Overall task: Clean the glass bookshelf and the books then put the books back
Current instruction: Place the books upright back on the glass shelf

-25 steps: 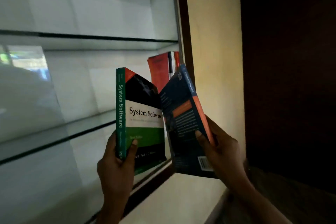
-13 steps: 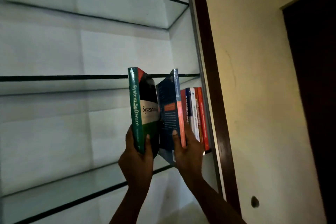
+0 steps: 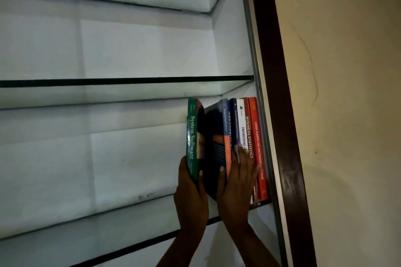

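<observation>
green-spined "System Software" paperback [image 3: 192,136] is gripped low on the spine by left hand [image 3: 191,197], fingers and thumb clamped round it. dark blue paperback with orange band [image 3: 226,134] is pinched by right hand [image 3: 236,182]: thumb on cover, fingers laid flat over neighbouring spines. Both are held upright at the right end of the glass shelf [image 3: 108,234], beside the row of red, white and blue books [image 3: 248,123]

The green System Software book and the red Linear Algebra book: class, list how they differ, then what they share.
The System Software book has a green spine; the Linear Algebra book a red one. The green book sits at the row's left end, gripped by the left hand; the red one stands at the right end beside the shelf frame. Both stand upright, spines out.
</observation>
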Motion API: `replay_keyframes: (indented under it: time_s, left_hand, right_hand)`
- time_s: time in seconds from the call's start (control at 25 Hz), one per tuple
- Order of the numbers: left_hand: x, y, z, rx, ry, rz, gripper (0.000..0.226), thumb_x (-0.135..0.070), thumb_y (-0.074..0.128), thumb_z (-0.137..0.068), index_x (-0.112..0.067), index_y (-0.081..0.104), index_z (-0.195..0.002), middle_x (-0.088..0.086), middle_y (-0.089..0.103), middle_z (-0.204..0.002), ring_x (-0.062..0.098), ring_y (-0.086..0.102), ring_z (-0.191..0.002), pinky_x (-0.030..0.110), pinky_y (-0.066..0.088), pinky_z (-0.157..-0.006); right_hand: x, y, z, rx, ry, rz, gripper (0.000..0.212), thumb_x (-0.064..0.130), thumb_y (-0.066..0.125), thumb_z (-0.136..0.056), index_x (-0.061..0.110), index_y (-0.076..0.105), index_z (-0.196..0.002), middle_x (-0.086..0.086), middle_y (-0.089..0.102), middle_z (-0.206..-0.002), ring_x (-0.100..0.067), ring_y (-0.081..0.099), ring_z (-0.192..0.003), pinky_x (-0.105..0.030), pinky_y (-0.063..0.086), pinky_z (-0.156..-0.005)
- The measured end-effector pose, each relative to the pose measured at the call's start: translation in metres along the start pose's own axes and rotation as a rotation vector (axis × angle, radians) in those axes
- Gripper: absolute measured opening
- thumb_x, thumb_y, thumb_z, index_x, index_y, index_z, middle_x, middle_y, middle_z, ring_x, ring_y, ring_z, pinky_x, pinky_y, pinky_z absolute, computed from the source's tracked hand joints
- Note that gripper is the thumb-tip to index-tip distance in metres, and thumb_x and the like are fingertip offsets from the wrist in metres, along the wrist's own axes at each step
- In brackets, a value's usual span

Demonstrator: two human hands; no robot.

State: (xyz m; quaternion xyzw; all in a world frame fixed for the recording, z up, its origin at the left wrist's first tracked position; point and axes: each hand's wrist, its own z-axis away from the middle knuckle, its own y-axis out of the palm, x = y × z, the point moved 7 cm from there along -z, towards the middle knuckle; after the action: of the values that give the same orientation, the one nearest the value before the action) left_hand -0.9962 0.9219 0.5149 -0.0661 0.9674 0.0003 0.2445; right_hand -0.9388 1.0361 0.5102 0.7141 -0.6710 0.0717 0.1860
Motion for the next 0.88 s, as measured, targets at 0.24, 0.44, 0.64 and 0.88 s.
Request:
replay_keyframes:
  time_s: [0.24, 0.44, 0.64, 0.88]
  left_hand:
    - [0.000, 0.032, 0.008, 0.186, -0.019, 0.127, 0.066, -0.079, 0.027, -0.079, -0.042, 0.019, -0.133, -0.012, 0.034, -0.134, -0.001, 0.041, -0.117, 0.007, 0.038, -0.085]
    - [-0.009, 0.050, -0.008, 0.285, -0.065, 0.281, 0.047, -0.065, 0.029, -0.087, -0.050, 0.018, -0.130, -0.013, 0.035, -0.141, 0.000, 0.040, -0.125, 0.009, 0.039, -0.094]
    - [-0.007, 0.061, -0.009, 0.246, -0.072, 0.302, 0.037, -0.060, 0.027, -0.089, -0.055, 0.017, -0.124, -0.011, 0.044, -0.135, 0.005, 0.048, -0.121, 0.011, 0.041, -0.092]
    - [-0.004, 0.069, -0.008, 0.222, -0.063, 0.217, 0.069, -0.081, 0.009, -0.077, -0.044, 0.014, -0.136, -0.006, 0.046, -0.138, -0.002, 0.050, -0.109, -0.006, 0.036, -0.072]
  right_hand:
    - [-0.011, 0.016, -0.007, 0.099, -0.028, 0.152, 0.058, 0.042, 0.020, -0.098, 0.015, 0.011, -0.149, -0.008, 0.020, -0.152, -0.023, 0.015, -0.142, -0.045, -0.001, -0.116]
    - [-0.019, 0.014, 0.002, 0.253, -0.210, 0.191, 0.056, 0.037, 0.019, -0.100, 0.015, 0.007, -0.150, -0.006, 0.007, -0.157, -0.025, 0.011, -0.144, -0.043, -0.002, -0.117]
    - [-0.027, 0.008, 0.005, 0.334, -0.299, 0.253, 0.053, 0.039, 0.012, -0.101, 0.015, 0.016, -0.148, 0.000, 0.004, -0.158, -0.019, 0.008, -0.145, -0.046, 0.000, -0.116]
    - [-0.036, 0.002, -0.009, 0.417, -0.332, 0.145, 0.053, 0.046, 0.013, -0.100, 0.026, 0.008, -0.149, -0.001, 0.007, -0.157, -0.014, 0.004, -0.145, -0.041, -0.003, -0.117]
